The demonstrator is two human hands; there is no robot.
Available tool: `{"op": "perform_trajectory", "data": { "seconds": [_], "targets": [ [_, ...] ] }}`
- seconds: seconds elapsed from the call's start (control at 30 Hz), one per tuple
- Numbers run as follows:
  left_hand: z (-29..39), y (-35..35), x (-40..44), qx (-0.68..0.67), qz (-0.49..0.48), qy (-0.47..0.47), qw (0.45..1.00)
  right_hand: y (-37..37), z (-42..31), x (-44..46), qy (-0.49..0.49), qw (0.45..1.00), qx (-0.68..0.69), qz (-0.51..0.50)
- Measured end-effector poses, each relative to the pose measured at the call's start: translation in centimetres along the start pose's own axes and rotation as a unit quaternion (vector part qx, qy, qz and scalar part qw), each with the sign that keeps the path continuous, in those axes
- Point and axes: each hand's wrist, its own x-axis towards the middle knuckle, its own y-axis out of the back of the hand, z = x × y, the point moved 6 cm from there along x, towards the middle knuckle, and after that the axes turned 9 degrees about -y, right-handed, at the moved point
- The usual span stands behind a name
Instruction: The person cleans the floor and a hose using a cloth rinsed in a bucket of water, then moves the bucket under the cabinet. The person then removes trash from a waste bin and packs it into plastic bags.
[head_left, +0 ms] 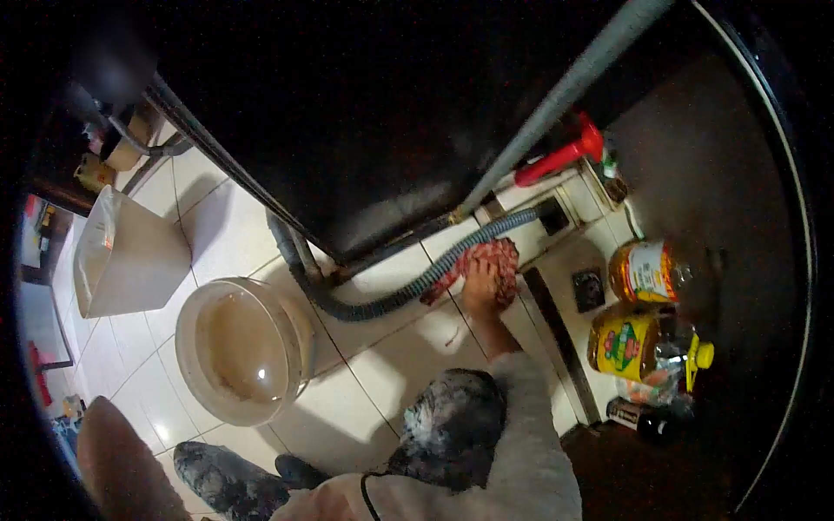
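On the tiled floor my right hand (484, 288) presses down on a bunched red patterned cloth (499, 258), its fingers curled over it. Part of the cloth trails to the left, beside a grey corrugated hose (423, 280). The hose curves across the tiles towards a dark square opening (552, 215) in the floor. To the left stands a round whitish bucket (302, 334) holding cloudy brownish water (243, 347). My left hand is out of sight.
A pale bin (143, 256) stands at far left. Metal legs and a dark panel rise ahead. On the right are two large oil bottles (643, 271), (624, 343), a dark small bottle (638, 418) and a red tubular object (560, 161). My knees are close below.
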Motion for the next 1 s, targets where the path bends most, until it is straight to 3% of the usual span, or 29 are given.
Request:
{"op": "perform_trajectory", "data": {
  "seconds": [0.13,0.2,0.23,0.27,0.3,0.37,0.4,0.47,0.53,0.67,0.73,0.8,0.83,0.93,1.0],
  "targets": [
    [0.1,-0.3,-0.1,0.004,-0.008,0.002,1.0,-0.3,-0.4,-5.7,-0.001,0.998,0.005,-0.061],
    [0.1,-0.6,-0.3,0.002,-0.009,0.002,1.0,1.4,-2.6,-8.9,0.01,0.995,-0.057,-0.081],
    [0.2,-0.7,-0.2,0.003,-0.011,0.003,1.0,-4.5,-0.8,-10.1,-0.045,0.994,-0.037,-0.087],
    [0.4,-0.8,0.1,0.005,-0.017,0.0,1.0,-4.5,-0.7,-11.1,-0.047,0.993,-0.038,-0.102],
    [0.8,-0.9,0.2,0.003,-0.02,-0.004,1.0,-3.7,-0.2,-12.0,-0.037,0.96,0.253,-0.109],
    [0.3,-1.7,0.3,0.002,-0.004,-0.013,1.0,-2.1,-1.4,-8.5,0.029,0.97,0.218,-0.107],
    [-0.2,-2.0,0.3,0.0,0.001,-0.014,1.0,-1.6,-2.0,-8.7,0.036,0.986,-0.12,-0.11],
    [-0.6,-2.5,0.6,0.001,0.008,-0.006,1.0,-5.4,-0.8,-9.9,0.026,0.99,-0.095,-0.099],
    [-0.6,-2.9,0.9,0.001,0.006,-0.002,1.0,-0.6,-2.1,-9.2,0.057,0.989,-0.118,-0.071],
    [0.3,-2.4,0.7,0.006,0.003,-0.001,1.0,-2.7,0.1,-8.5,0.076,0.986,-0.047,-0.138],
    [0.6,-2.5,1.1,-0.001,0.007,-0.008,1.0,4.0,-0.9,-5.4,0.064,0.99,0.009,-0.128],
    [1.4,-2.5,1.4,-0.013,0.02,-0.017,1.0,5.2,0.0,-4.7,0.088,0.99,0.058,-0.098],
    [2.5,-2.2,2.1,-0.02,0.029,-0.026,0.999,6.4,-0.3,-4.1,0.112,0.986,0.108,-0.065],
    [7.4,-1.2,4.9,-0.055,0.067,-0.081,0.993,8.4,-0.3,-3.9,0.18,0.979,0.071,-0.061],
    [13.4,-0.7,7.7,-0.083,0.088,-0.146,0.982,6.0,0.7,-4.1,0.182,0.976,0.079,-0.087]
  ]
}}
